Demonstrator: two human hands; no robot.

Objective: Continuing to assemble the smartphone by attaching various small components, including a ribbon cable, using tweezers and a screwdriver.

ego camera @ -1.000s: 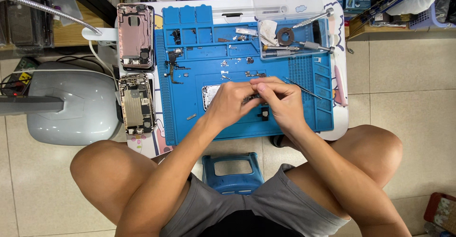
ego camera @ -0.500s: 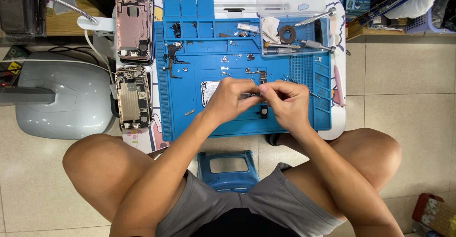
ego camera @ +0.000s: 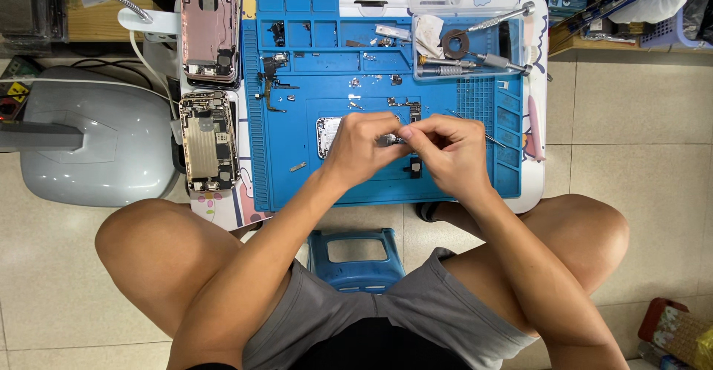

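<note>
My left hand [ego camera: 362,147] and my right hand [ego camera: 446,153] meet over the middle of a blue repair mat [ego camera: 282,155]. Between their fingertips is a small metallic phone part [ego camera: 388,140]; both hands pinch it. A thin tweezer-like tool [ego camera: 492,140] sticks out to the right from my right hand. Part of a white and silver plate [ego camera: 326,132] shows just left of my left hand. Several tiny screws and small dark parts [ego camera: 405,105] lie on the mat above my hands.
Two opened phone shells lie left of the mat, a pink one [ego camera: 210,28] above a gold one [ego camera: 209,143]. A clear tray [ego camera: 475,43] with screwdrivers and a tape roll sits top right. A grey machine [ego camera: 96,143] stands at left, a blue stool [ego camera: 356,255] between my knees.
The view has shifted slightly, so the table sits a little lower and further right in the frame. My hands stay together over the mat, still working the same small part.
</note>
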